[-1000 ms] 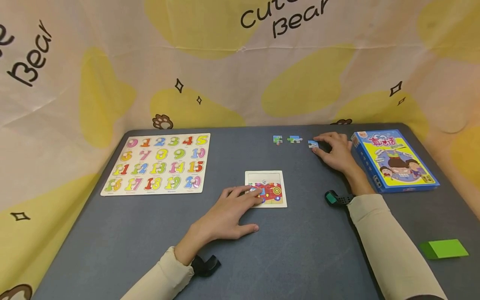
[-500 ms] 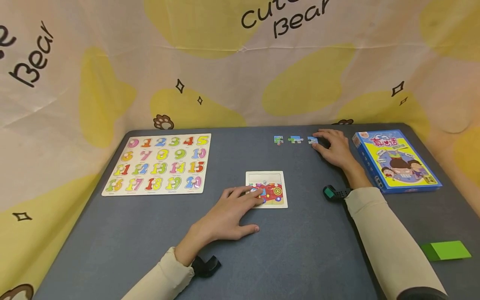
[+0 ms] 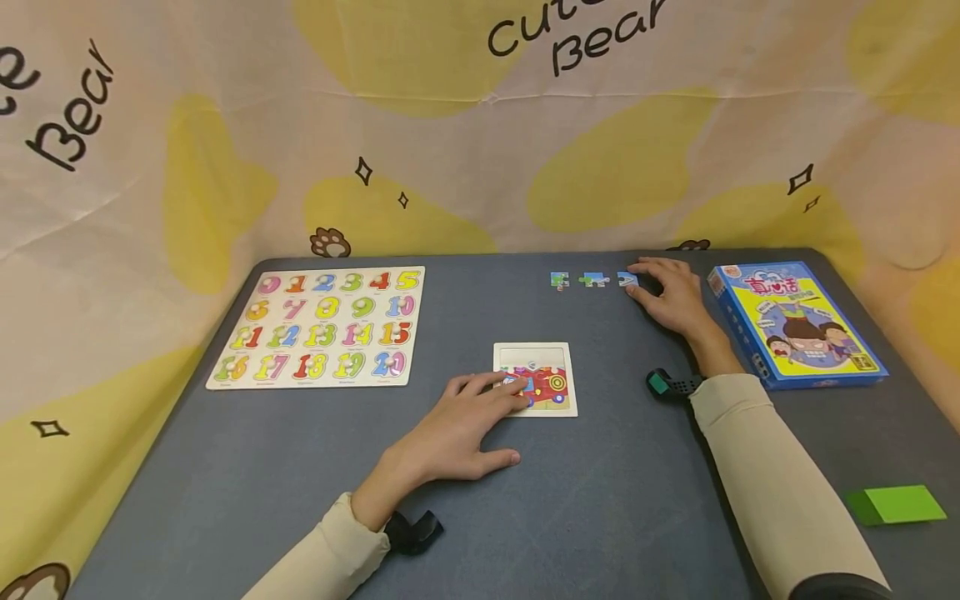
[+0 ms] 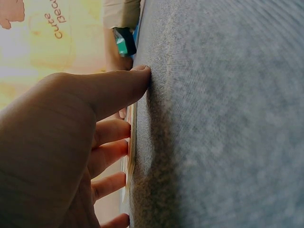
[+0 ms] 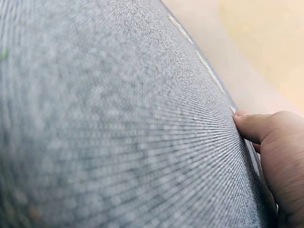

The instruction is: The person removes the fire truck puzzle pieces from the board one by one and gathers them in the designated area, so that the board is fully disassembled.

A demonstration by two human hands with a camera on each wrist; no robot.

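In the head view my left hand (image 3: 453, 429) rests its spread fingers on the left side of a small framed jigsaw puzzle (image 3: 546, 392) with a red vehicle picture. Its upper strip is pale and bare; my fingers hide part of the picture. The left wrist view shows the fingertips (image 4: 114, 149) on the board and the thumb on the table. At the back, my right hand (image 3: 675, 304) pinches a blue puzzle piece (image 3: 627, 280) between thumb and forefinger, flat on the table. Two more pieces lie left of it: a blue one (image 3: 594, 280) and a green-blue one (image 3: 559, 281).
A white number board (image 3: 315, 329) with knobbed numerals lies at the back left. Right of my right hand is a blue and yellow box (image 3: 802, 329). A green block (image 3: 896, 505) sits at the right. Behind the grey table (image 3: 300, 467) hangs a patterned curtain.
My right hand has slid the blue piece slightly backward, into a row with the other two. It then stays almost still. My left hand has kept its place on the puzzle.
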